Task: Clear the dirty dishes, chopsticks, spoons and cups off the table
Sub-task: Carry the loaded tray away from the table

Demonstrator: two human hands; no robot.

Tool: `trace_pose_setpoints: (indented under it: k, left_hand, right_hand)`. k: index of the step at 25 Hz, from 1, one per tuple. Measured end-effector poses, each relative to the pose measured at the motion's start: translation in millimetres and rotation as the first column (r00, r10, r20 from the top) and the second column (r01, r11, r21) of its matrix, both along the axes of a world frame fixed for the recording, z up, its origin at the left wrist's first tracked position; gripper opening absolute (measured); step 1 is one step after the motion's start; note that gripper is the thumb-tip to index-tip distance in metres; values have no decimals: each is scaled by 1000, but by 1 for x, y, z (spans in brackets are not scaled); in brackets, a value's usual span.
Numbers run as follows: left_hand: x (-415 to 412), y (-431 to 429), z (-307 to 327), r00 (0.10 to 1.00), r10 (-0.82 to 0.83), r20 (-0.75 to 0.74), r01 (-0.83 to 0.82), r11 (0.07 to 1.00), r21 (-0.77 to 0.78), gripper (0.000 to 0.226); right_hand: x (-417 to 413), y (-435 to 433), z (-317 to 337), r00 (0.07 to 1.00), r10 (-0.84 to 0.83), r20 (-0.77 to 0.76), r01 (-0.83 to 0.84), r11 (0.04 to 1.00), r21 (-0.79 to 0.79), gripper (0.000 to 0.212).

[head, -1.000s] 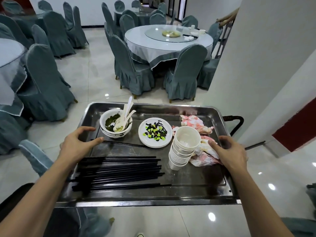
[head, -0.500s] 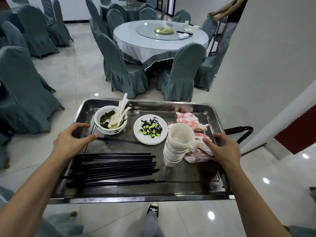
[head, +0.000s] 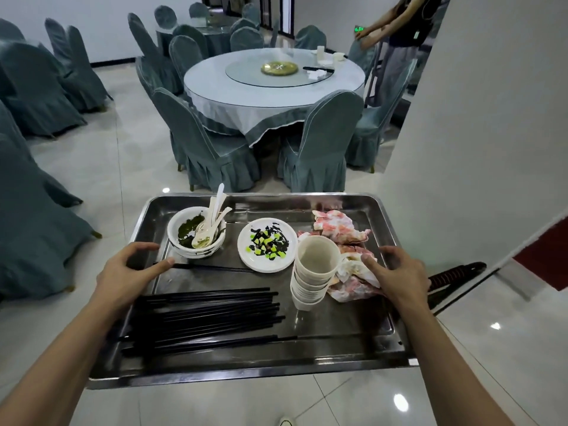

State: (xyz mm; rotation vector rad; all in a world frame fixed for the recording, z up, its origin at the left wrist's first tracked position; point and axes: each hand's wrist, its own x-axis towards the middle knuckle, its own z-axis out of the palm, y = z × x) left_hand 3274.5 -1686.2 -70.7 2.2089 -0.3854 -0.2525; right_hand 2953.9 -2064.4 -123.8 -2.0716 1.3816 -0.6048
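Note:
A steel tray (head: 338, 327) fills the lower middle of the head view. My left hand (head: 123, 272) grips its left rim and my right hand (head: 399, 272) grips its right rim, thumbs inside. On the tray are a stack of white bowls (head: 181, 232) smeared green with white spoons (head: 212, 216) in the top one. There is also a white plate (head: 246, 256) with green and black scraps and a leaning stack of white cups (head: 310, 272). Several black chopsticks (head: 209, 315) lie at the front left, and crumpled pink-stained napkins (head: 338, 226) sit at the right.
A round table (head: 276, 96) with a glass turntable, small white dishes and chopsticks stands ahead, ringed by grey-covered chairs (head: 319, 149). A person (head: 399, 41) stands at its far right. A white wall (head: 476, 133) is close on my right. A black handle (head: 455, 272) sticks out beside the tray.
The tray and I have moved forward toward the round table, which looms larger. Both hands keep their hold on the rims. The load has not shifted.

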Motion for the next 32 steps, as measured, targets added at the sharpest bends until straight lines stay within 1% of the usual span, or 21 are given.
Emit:
trace_pose_setpoints:
  k: [3, 5, 7, 12, 17, 21, 25, 29, 32]
  left_hand:
    - [34, -27, 2, 999, -40, 3, 40, 999, 7, 72]
    - [55, -45, 2, 998, -65, 21, 64, 998, 21, 62]
    - [80, -66, -1, 996, -92, 19, 92, 995, 32, 56]
    - [159, -121, -15, 976, -215, -26, 215, 977, 2, 61]
    - [231, -181, -16, 938, -345, -32, 345, 938, -11, 58]
    - [283, -230, -16, 888, -459, -18, 458, 889, -14, 53]
    - [308, -280, -19, 820, -571, -46, 571, 821, 2, 43]
    - [316, -339, -26, 739, -671, -60, 673, 740, 2, 41]
    - [315, -378, -38, 719, -691, -72, 693, 721, 1, 39]
  right_hand:
    - [25, -16, 1, 1000, -15, 6, 15, 1000, 2, 67]
    - [37, -25, -2, 999, -33, 10, 33, 999, 3, 72]
    - [50, -34, -7, 998, -56, 4, 56, 998, 13, 73]
    - [90, -51, -21, 981, -192, 20, 191, 981, 38, 71]
    - [127, -51, -32, 942, -333, 34, 332, 942, 48, 67]
    - [149, -42, -36, 882, -469, 56, 462, 881, 104, 55]
    - [154, -37, -44, 820, -566, 81, 555, 822, 125, 61]
    - [152, -42, -50, 754, -653, 71, 642, 756, 130, 58]
    - [148, -47, -58, 710, -703, 48, 692, 709, 138, 54]
